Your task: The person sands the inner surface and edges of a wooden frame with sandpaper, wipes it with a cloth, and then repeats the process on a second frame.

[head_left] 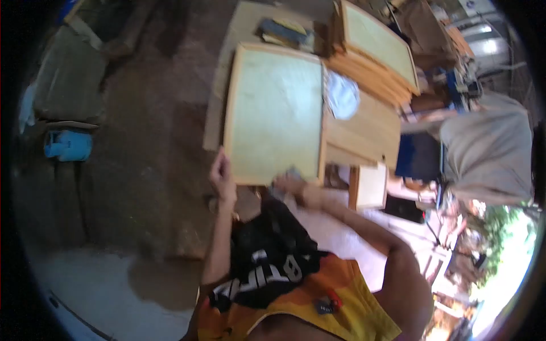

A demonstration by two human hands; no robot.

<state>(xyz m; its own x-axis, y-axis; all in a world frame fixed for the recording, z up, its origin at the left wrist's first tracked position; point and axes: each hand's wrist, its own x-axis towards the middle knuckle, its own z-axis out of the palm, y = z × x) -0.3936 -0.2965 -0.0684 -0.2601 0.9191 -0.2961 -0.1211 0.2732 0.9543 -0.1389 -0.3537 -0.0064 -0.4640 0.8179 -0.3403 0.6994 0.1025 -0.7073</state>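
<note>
A rectangular wooden-framed panel (276, 113) with a pale greenish face lies on a work surface in front of me. My left hand (222, 177) is closed on its near left corner, fingers at the outer edge of the frame. Along the near rim, my right hand (290, 184) is curled around a small greyish item (292, 171), slightly blurred; I cannot tell what kind it is. A round white thing (343, 95), like a cloth or lid, lies close against the panel's right side.
At the back right rises a stack of similar framed panels (375, 42). Dark and yellowish items (284, 30) lie behind my panel. A smaller framed panel (369, 186) stands lower right. A blue gas cylinder (68, 145) is on the left, and a cloth-covered object (486, 150) far right.
</note>
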